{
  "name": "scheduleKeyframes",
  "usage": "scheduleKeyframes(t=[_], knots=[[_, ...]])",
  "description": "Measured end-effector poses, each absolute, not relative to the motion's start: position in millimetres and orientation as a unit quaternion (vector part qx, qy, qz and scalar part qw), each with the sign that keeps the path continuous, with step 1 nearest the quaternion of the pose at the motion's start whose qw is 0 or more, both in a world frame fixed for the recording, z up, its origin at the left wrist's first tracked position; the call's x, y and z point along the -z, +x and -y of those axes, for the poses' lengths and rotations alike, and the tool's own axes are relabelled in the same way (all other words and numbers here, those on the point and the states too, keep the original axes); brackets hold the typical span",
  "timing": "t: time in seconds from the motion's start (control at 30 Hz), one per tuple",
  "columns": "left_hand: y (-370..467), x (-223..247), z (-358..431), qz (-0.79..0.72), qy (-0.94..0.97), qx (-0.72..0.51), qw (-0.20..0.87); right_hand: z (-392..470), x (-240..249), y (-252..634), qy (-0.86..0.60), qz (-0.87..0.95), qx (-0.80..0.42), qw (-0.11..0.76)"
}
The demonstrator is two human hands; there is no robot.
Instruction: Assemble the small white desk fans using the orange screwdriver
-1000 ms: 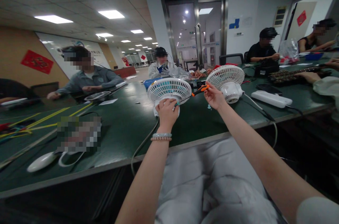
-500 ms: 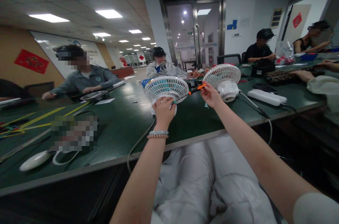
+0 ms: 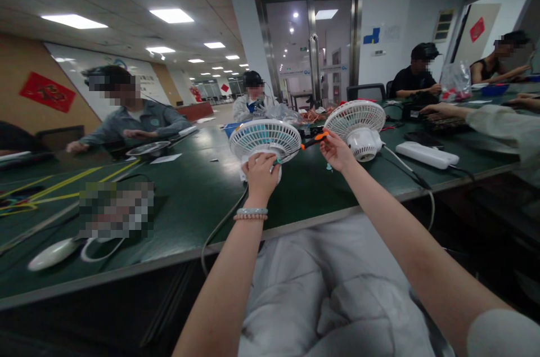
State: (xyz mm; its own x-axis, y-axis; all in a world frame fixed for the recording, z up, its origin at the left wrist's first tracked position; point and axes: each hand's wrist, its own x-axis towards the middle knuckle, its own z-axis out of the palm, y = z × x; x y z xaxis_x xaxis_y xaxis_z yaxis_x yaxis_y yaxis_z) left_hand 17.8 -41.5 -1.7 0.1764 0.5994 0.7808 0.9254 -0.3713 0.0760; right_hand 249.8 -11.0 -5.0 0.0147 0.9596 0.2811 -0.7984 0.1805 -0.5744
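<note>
A white fan (image 3: pixel 265 135) with a round slatted cage stands in front of me on the green table (image 3: pixel 189 199). My left hand (image 3: pixel 260 174) is closed on the fan's back housing, near a small teal piece (image 3: pixel 277 161). An orange and black screwdriver (image 3: pixel 316 140) is pinched in my right hand (image 3: pixel 335 150), its thin shaft pointing left toward the fan's back. A second white fan (image 3: pixel 356 123) stands just beyond my right hand. Below that hand a small teal piece (image 3: pixel 329 167) lies on the table.
A white power strip (image 3: pixel 427 155) lies on the right, with cables near it. On the left are yellow strips (image 3: pixel 63 185) and a white oval object (image 3: pixel 54 254). Several people sit around the table; a person's sleeve (image 3: pixel 502 126) reaches in from the right.
The sleeved arm at the right has reached further left over the dark items. The person at the left has shifted a hand. My hands have barely moved.
</note>
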Motion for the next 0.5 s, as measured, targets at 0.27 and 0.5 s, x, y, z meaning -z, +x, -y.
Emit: scheduleKeyframes(t=[0.27, 0.5], knots=[[18.8, 1.3, 41.8, 0.516, -0.738, 0.383, 0.207, 6.7, 7.0, 251.3, -0.131, 0.322, -0.621, 0.703], [19.1, 1.8, 41.0, 0.516, -0.739, 0.386, 0.199, 7.2, 6.5, 250.6, -0.143, 0.319, -0.606, 0.714]])
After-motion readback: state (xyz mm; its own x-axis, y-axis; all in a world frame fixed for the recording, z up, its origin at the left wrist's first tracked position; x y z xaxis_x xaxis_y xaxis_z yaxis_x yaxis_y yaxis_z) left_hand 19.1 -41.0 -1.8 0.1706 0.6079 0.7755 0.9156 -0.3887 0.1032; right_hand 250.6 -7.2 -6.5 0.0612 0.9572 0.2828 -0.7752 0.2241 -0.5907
